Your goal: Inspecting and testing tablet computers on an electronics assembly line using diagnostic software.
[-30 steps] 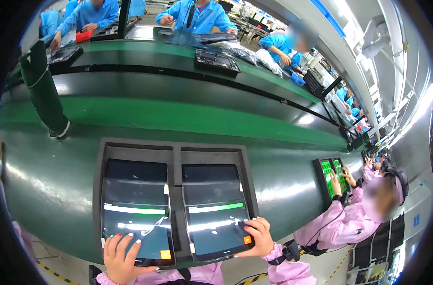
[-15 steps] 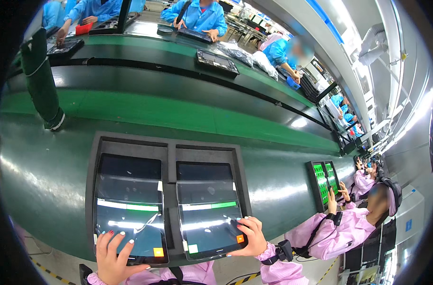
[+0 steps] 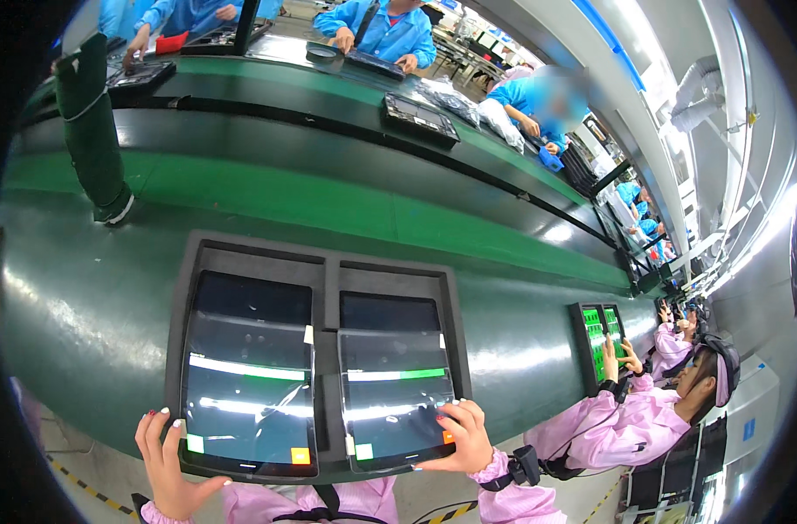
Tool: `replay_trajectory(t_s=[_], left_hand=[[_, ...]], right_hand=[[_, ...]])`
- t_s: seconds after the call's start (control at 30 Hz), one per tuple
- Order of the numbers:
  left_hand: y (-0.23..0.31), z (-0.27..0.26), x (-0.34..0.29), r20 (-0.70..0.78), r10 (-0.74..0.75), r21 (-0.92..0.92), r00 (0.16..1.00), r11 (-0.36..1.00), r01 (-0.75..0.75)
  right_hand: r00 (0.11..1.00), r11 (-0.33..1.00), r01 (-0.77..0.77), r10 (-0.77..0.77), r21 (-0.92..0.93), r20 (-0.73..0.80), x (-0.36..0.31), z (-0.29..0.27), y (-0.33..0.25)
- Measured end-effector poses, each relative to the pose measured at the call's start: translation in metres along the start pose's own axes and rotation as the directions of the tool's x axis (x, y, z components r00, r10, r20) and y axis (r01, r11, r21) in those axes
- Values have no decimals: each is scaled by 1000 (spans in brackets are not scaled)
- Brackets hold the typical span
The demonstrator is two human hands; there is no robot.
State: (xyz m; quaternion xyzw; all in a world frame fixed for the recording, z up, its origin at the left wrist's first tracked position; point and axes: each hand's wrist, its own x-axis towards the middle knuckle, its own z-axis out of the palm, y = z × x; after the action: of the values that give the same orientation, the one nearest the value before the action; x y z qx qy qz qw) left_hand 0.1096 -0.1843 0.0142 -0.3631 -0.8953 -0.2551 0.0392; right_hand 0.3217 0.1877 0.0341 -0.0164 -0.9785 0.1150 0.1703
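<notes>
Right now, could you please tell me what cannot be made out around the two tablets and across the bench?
- Head view: the lower right corner of the right tablet, hidden by the right hand.
- Head view: fine writing on the left tablet, too small and streaked with glare.
- Head view: the floor of the gray tray under both tablets, covered by them.
- Head view: the head of the blue-jacketed co-worker opposite, cut off by the top edge.
</notes>
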Motion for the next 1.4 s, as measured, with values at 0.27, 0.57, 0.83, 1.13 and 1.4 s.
replay_trajectory(t_s=[0.27, 0.57, 0.83, 1.13, 1.4], left_hand=[[-8, 2, 19, -12, 23, -94, 1000, 995, -24], [-14, 9, 12, -19, 29, -95, 999, 995, -31], [-12, 4, 0, -117, 166, 98, 979, 983, -155], [-23, -33, 25, -148, 63, 1, 987, 998, -64], [-35, -8, 97, 104, 60, -253, 993, 967, -32]], right_hand=[[994, 994, 108, -108, -22, -9, 34, 16, -47], [997, 997, 75, -74, -28, 31, 36, 18, -50], [963, 971, 238, -232, -30, 139, 38, 10, -49], [930, 965, -261, 260, 32, -261, 17, -7, 4], [781, 611, -519, 623, 598, 42, 4, 27, 59]])
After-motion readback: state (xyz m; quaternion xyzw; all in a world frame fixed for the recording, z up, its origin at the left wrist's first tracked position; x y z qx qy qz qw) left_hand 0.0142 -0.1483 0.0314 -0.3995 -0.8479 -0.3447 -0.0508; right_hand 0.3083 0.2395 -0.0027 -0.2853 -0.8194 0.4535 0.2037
